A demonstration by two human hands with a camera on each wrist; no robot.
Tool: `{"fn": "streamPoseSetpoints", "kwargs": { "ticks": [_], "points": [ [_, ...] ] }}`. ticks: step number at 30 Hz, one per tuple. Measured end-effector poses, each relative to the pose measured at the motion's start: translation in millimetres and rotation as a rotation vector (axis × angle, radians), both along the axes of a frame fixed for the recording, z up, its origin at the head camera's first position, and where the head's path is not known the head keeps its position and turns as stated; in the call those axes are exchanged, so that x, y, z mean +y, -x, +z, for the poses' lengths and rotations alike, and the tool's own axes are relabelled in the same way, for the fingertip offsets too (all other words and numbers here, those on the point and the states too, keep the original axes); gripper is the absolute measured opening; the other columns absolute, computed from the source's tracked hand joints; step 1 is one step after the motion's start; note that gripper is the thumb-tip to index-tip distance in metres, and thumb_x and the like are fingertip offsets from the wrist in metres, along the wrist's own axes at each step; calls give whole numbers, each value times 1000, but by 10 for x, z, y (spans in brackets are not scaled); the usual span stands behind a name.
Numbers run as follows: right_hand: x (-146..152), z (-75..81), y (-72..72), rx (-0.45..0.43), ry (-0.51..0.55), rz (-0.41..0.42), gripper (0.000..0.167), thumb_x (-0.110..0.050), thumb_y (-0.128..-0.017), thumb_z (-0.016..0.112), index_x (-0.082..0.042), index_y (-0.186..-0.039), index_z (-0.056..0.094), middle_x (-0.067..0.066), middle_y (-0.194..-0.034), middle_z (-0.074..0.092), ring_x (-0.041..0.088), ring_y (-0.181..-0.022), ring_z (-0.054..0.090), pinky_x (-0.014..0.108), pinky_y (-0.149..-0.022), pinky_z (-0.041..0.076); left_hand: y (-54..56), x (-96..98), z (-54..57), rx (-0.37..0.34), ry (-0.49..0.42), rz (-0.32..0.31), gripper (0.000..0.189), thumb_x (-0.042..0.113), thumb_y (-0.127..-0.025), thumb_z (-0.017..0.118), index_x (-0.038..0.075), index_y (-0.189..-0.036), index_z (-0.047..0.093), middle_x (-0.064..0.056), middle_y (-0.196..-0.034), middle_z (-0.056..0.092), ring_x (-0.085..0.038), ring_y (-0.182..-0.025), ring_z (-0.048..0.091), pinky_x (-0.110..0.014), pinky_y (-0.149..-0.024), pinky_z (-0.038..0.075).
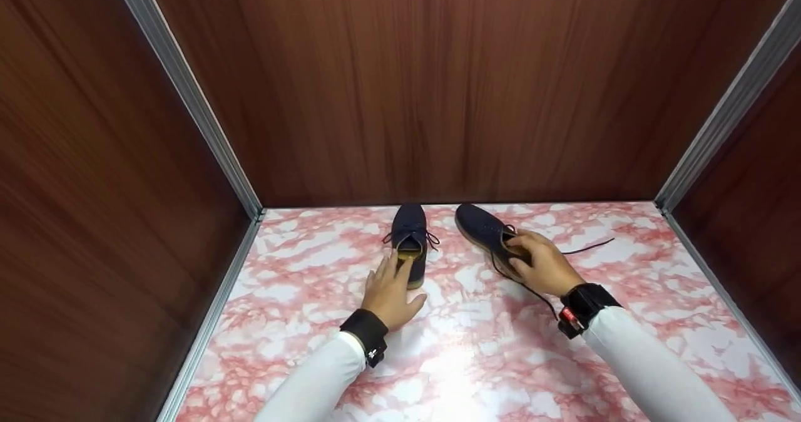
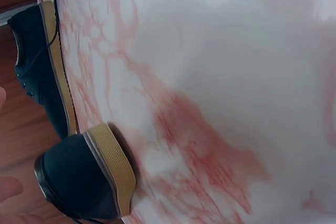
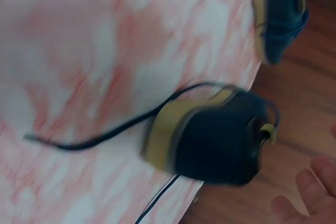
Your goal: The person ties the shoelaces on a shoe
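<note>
Two dark navy lace-up shoes with tan soles stand on the floor, toes toward the back wall. The left shoe [image 1: 410,217] has its laces tied in a bow. My left hand [image 1: 389,297] reaches over its heel and opening, fingers extended. In the left wrist view, fingertips show at the edge beside the heel [image 2: 76,179]. The right shoe [image 1: 480,223] is angled, with its laces loose. Over its opening hovers my right hand [image 1: 545,265], thumb and fingers apart. The right wrist view shows the fingers [image 3: 315,192] beside the shoe's heel [image 3: 215,142], gripping nothing.
One loose lace end [image 1: 591,247] stretches right across the pink-and-white marbled floor [image 1: 475,359]; another lace [image 3: 105,139] trails behind the right shoe. Brown wood-grain panels [image 1: 407,90] enclose the back and sides, with grey metal strips [image 1: 194,84] at the corners.
</note>
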State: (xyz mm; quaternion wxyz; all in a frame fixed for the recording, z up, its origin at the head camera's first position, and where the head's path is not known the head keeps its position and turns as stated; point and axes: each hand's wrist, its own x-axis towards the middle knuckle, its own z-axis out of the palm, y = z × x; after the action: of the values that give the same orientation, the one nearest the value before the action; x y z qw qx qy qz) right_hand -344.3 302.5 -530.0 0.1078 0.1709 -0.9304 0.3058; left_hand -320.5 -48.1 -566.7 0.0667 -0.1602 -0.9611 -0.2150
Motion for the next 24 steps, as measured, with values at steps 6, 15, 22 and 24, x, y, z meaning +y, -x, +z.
{"fn": "streamPoseSetpoints", "kwargs": {
  "ticks": [6,15,22,24],
  "points": [
    [134,-119,9,-108,-123,-80,41,-12,-95,71,-2,-135,63,36,-158,41,57,-142,45,65,-117,38,-127,23,-25,15,11,-28,83,50,-90,73,16,-160,43,-23,-170,28,-45,-157,30,-73,-118,31],
    [175,-288,34,-86,-211,-115,33,-5,-96,69,-3,-129,65,34,-139,58,52,-125,61,63,-103,51,-249,46,-103,30,52,-70,86,50,-88,76,14,-158,44,-24,-170,29,-45,-157,30,-71,-120,31],
    [155,-298,-17,-16,-234,-109,22,-5,-93,73,-7,-115,70,25,-112,65,42,-93,69,58,-82,58,-357,78,-151,78,76,-105,83,49,-87,74,15,-158,45,-21,-171,29,-43,-157,30,-67,-120,33],
    [141,-285,-48,-19,-242,-95,22,-6,-92,75,-8,-114,71,23,-111,65,39,-90,68,56,-81,58,-396,86,-153,100,81,-116,83,48,-86,75,14,-156,46,-21,-170,31,-43,-156,32,-65,-120,35]
  ]
}}
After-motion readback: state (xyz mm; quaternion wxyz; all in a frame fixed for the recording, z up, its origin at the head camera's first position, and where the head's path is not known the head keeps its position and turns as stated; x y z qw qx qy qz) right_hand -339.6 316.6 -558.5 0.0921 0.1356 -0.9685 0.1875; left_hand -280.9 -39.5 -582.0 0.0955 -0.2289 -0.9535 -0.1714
